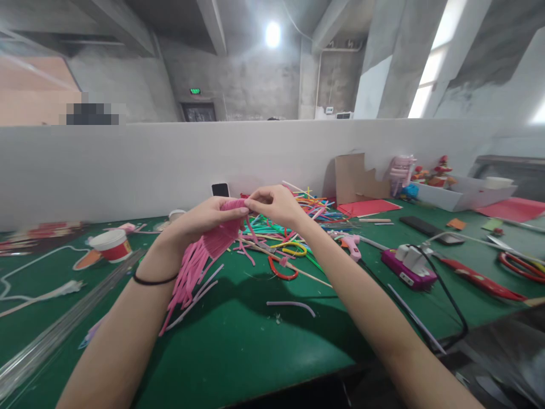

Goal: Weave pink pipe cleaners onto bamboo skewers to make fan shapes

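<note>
Above the green table, my left hand (198, 218) is closed around a flat pink piece made of side-by-side pipe cleaners (221, 240), its thumb pressed on the upper edge. My right hand (275, 205) meets it there, thumb and fingertips pinched on a pink pipe cleaner (250, 227) whose end hangs down. Below my left hand, long loose pink strands (187, 275) fan down toward the tabletop. The palm side of the left hand is hidden. Behind my hands spreads a tangled pile of coloured pipe cleaners (313, 207).
A paper cup (113, 246) and clear thin rods (63, 318) lie left. Right are a pink glue gun (352, 247), a purple power strip (409, 270) with cables, and red-handled scissors (522, 266). A white partition (149, 165) stands behind, with a phone (220, 190) against it.
</note>
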{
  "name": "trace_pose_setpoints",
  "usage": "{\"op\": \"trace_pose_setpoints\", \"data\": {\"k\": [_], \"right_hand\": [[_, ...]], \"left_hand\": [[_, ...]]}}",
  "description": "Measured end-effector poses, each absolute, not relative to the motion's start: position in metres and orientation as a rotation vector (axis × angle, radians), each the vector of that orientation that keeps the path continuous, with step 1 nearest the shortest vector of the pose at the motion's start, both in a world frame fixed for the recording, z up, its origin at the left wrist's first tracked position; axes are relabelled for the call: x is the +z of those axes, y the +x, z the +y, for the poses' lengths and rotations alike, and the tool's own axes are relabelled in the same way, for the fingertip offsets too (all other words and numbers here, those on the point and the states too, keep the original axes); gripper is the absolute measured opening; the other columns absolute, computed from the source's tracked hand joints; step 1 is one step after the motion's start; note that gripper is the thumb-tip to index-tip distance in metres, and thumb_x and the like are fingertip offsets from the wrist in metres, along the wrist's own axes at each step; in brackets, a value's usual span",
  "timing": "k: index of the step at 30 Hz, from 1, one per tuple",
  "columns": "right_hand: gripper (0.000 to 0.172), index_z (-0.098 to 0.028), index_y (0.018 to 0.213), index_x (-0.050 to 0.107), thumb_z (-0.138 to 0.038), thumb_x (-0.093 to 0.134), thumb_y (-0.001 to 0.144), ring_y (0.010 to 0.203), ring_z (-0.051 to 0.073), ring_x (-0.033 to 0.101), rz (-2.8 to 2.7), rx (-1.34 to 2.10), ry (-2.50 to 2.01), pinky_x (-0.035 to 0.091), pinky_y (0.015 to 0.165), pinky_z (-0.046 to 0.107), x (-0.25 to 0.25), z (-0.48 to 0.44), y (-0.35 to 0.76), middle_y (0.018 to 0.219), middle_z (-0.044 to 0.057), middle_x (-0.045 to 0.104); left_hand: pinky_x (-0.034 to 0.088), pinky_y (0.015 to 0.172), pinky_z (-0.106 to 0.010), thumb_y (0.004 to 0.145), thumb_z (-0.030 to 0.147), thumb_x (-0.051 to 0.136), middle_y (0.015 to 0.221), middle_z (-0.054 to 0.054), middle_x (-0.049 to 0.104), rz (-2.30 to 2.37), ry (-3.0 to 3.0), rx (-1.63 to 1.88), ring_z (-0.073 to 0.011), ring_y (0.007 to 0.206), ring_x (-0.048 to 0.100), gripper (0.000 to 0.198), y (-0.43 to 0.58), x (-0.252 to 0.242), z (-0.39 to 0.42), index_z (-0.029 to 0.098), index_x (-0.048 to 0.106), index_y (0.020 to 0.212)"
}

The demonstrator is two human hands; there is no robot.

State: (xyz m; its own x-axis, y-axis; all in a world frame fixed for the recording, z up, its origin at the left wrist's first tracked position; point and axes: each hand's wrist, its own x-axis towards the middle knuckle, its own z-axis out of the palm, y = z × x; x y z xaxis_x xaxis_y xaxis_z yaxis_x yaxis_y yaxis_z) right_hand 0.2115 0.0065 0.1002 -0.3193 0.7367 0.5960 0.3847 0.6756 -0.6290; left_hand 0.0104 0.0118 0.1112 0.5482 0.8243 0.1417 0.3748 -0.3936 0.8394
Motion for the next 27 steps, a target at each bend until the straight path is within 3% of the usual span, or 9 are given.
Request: {"op": "trace_pose_setpoints", "data": {"k": [12, 17, 22, 27], "right_hand": [[0.014, -0.014, 0.08, 0.074, -0.025, 0.065, 0.082, 0.065, 0.013, 0.066, -1.877, 0.453, -0.856, 0.05, 0.061, 0.024, 0.102, 0.002, 0.21, 0.07, 0.003, 0.073], [0.021, -0.014, 0.084, 0.075, -0.033, 0.064, 0.086, 0.069, 0.014, 0.067, -1.828, 0.374, -0.842, 0.05, 0.064, 0.024, 0.104, 0.002, 0.212, 0.077, 0.005, 0.074], [0.037, -0.016, 0.092, 0.075, -0.048, 0.055, 0.093, 0.077, 0.015, 0.069, -1.864, 0.366, -0.862, 0.051, 0.071, 0.026, 0.106, 0.006, 0.218, 0.086, 0.006, 0.076], [0.027, -0.015, 0.1, 0.072, -0.035, 0.055, 0.094, 0.083, 0.015, 0.069, -1.732, 0.261, -0.878, 0.053, 0.078, 0.027, 0.113, 0.008, 0.23, 0.094, 0.008, 0.075]], "left_hand": [[0.043, 0.052, -0.023, 0.077, 0.051, 0.071, 0.075, -0.005, 0.068, 0.978, 2.043, 0.729, -0.0137, 0.061, 0.059, 0.032, 0.012, 0.112, 0.011, 0.02, 0.07, 0.084], [0.044, 0.056, -0.024, 0.077, 0.052, 0.073, 0.08, -0.005, 0.07, 0.983, 2.006, 0.929, -0.0139, 0.064, 0.06, 0.036, 0.009, 0.114, 0.013, 0.018, 0.069, 0.087], [0.039, 0.052, -0.024, 0.074, 0.057, 0.073, 0.07, -0.004, 0.068, 1.132, 2.009, 1.14, -0.0139, 0.057, 0.056, 0.043, 0.007, 0.114, 0.016, 0.016, 0.069, 0.084], [0.034, 0.049, -0.024, 0.074, 0.065, 0.068, 0.063, 0.0, 0.063, 1.274, 1.958, 1.356, -0.014, 0.055, 0.051, 0.049, 0.002, 0.108, 0.03, 0.017, 0.069, 0.078]]}}
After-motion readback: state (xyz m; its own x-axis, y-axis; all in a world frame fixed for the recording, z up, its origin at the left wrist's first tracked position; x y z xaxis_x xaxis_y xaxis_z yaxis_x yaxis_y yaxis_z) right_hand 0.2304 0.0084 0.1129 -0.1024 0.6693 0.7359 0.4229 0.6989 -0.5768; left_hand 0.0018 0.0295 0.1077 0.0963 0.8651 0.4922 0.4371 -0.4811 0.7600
